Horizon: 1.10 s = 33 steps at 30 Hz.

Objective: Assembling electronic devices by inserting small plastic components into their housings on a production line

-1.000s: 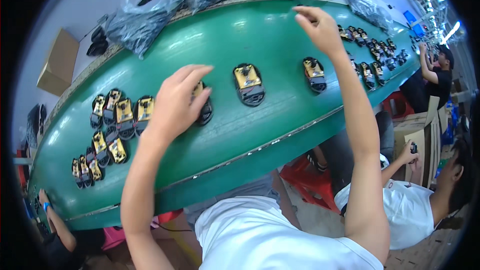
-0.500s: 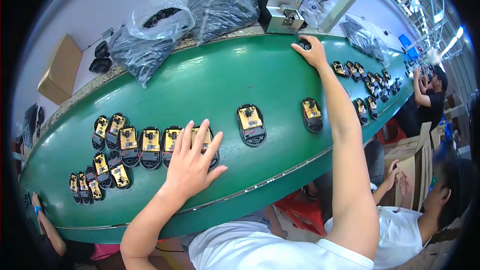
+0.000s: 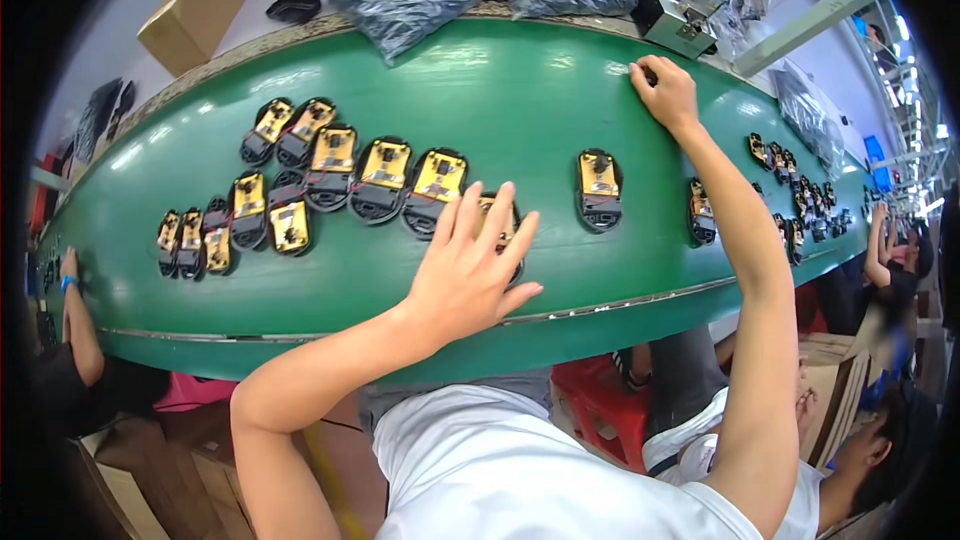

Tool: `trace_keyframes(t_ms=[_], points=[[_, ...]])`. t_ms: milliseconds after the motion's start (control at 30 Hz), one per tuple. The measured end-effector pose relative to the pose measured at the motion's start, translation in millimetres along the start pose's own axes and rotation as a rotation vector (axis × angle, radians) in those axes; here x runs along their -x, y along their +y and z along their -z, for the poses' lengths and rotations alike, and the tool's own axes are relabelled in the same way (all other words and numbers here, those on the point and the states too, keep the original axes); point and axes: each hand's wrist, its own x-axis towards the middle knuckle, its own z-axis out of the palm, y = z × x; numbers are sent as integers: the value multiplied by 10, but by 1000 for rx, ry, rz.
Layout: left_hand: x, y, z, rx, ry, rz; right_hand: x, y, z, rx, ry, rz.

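My left hand [image 3: 465, 265] lies with fingers spread over an open computer mouse [image 3: 508, 222] at the right end of a row, partly hiding it. Each mouse is a black shell with a yellow circuit board inside. Beyond it to the right, a single open mouse [image 3: 600, 190] sits on the green table [image 3: 480, 120]. My right arm reaches toward the table's far side. There my right hand [image 3: 668, 92] is closed around a small black part [image 3: 651, 76], mostly hidden by the fingers. Another open mouse [image 3: 702, 212] lies just left of my right forearm.
Several open mice [image 3: 290, 225] are grouped at the left; more [image 3: 805, 195] lie right of my forearm. Along the far edge stand plastic bags of black parts [image 3: 400, 0] and a grey-black machine [image 3: 682, 5]. Co-workers [image 3: 85, 330] sit at both sides. A carton [image 3: 195, 10] stands at back left.
The view has swung, so the table's contents appear farther right and higher. My right hand has drawn leftward from the machine with the small black part. My left hand stays spread over the same mouse.
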Motion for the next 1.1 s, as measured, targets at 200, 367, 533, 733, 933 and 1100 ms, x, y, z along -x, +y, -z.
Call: trace_keyframes(t_ms=[200, 367, 533, 733, 933, 1100], points=[[21, 18, -26, 40, 127, -38, -160, -1327, -304, -340, -174, 264], [83, -147, 131, 146, 289, -105, -95, -1964, -211, -325, -340, 341], [126, -335, 171, 229, 335, -172, 13, -2077, 56, -371, -529, 374], [154, -360, 193, 254, 377, -185, -11, -2042, 531, -371, -409, 308], [181, -421, 124, 246, 359, -210, 214, -1985, 909, -283, -710, -1], [212, -440, 140, 242, 347, -212, 707, -2215, 1128, -228, -562, 240]])
